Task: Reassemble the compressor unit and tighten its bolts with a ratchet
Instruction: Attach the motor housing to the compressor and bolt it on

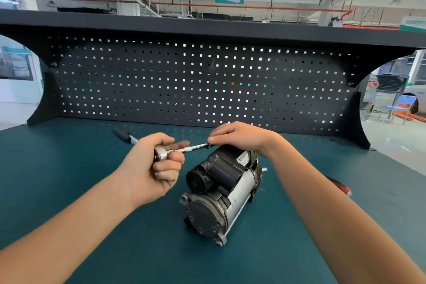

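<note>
The compressor [221, 191] lies on its side at mid-desk [69, 168]. The ratchet [161, 153] reaches its upper far end. The left grip [156, 168] is curled round the ratchet head, and the right grip [239, 138] pinches the bar tip. Step in hand: bolt tightening, probably. The next move calls for seating the socket squarely.

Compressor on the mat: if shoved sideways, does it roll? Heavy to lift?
Probably heavy for its size: the compressor looks mostly metal castings. Rigid, no flex. It lies on its side on the green mat, but its lugged end flange and black top housing should stop it rolling; a shove would likely rock or slide it.
</note>
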Available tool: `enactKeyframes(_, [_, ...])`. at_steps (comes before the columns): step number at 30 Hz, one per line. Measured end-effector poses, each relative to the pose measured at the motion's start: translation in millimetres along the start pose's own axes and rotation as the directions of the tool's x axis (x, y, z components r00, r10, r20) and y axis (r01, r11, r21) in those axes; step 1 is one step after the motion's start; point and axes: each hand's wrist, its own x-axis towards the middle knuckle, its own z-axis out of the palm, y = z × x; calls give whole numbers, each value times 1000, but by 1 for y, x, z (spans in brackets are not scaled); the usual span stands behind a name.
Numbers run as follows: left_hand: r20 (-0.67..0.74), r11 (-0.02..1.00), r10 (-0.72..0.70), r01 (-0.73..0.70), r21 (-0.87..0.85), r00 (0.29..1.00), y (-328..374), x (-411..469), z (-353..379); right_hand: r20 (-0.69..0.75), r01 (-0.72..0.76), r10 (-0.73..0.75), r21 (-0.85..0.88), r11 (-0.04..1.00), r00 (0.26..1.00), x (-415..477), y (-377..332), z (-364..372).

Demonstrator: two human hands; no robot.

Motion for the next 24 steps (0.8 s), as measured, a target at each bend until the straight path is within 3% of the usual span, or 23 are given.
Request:
enactKeyframes(1, [5,978,77,-76,194,997,0,0,1,2,-6,6,8,1000,1000,0,0,0])
enactKeyframes(2, [29,887,183,-178,426,983,1,-1,2,4,-10,10,15,1000,1000,-1,0,0])
enactKeyframes(3, [114,680,312,-305,667,943,2,-3,1,2,-7,7,13,1000,1000,-1,1,0])
enactKeyframes(4, [277,320,430,-432,843,859,2,-5,-1,-7,2,-2,2,1000,1000,0,1,0])
enactKeyframes(5, [491,-138,474,-489,861,731,2,-7,-3,-14,11,-12,-11,1000,1000,0,2,1])
enactKeyframes(6, [676,-538,397,-439,719,621,2,-9,-5,-13,19,-19,-19,1000,1000,1,2,1])
enactKeyframes(7, [784,-765,284,-363,533,552,0,-10,-6,-1,27,-27,-27,999,1000,0,2,1])
enactKeyframes(8, [830,-856,219,-308,416,512,-4,-11,-7,17,36,-35,-40,999,999,0,3,1])
enactKeyframes(9, [857,-871,230,-296,392,461,-10,-9,-7,31,44,-43,-58,997,999,0,3,0])
enactKeyframes(10, [827,-805,282,-349,480,487,-14,-9,-5,34,54,-51,-81,995,998,0,4,-1])
enactKeyframes(11, [762,-653,384,-430,624,522,-17,-10,-3,30,63,-61,-96,993,998,0,4,-1])
enactKeyframes(12, [644,-406,491,-500,765,587,-19,-12,0,23,73,-71,-98,993,997,0,5,-1])
enactKeyframes(14, [277,302,529,-484,821,802,-20,-7,4,13,77,-77,-80,994,997,0,4,0])
enactKeyframes(15, [92,660,393,-350,664,915,-17,-3,2,5,78,-78,-79,994,997,0,3,0])
enactKeyframes(16, [-5,898,214,-195,395,977,-15,-1,0,-5,82,-83,-86,993,997,1,3,1])
enactKeyframes(17, [-32,990,63,-58,129,998,-12,1,-2,-13,89,-91,-97,991,996,1,3,1])
enactKeyframes(18, [-17,1000,-20,19,-24,1000,-10,1,-3,-17,94,-96,-108,990,995,1,3,2])
enactKeyframes(19, [-10,999,-34,34,-24,999,-10,1,-5,-17,95,-98,-113,989,995,1,4,2])
enactKeyframes(21, [-26,963,91,-81,256,996,-12,3,-7,-16,91,-94,-106,990,995,0,4,1])
enactKeyframes(22, [-8,884,210,-186,428,978,-13,4,-9,-13,89,-90,-101,991,996,-1,4,1])
enactKeyframes(23, [54,744,332,-297,599,942,-13,5,-12,-3,87,-88,-103,991,996,-1,4,1])
enactKeyframes(24, [183,509,451,-420,751,874,-14,4,-15,12,86,-85,-115,990,996,-1,3,1])
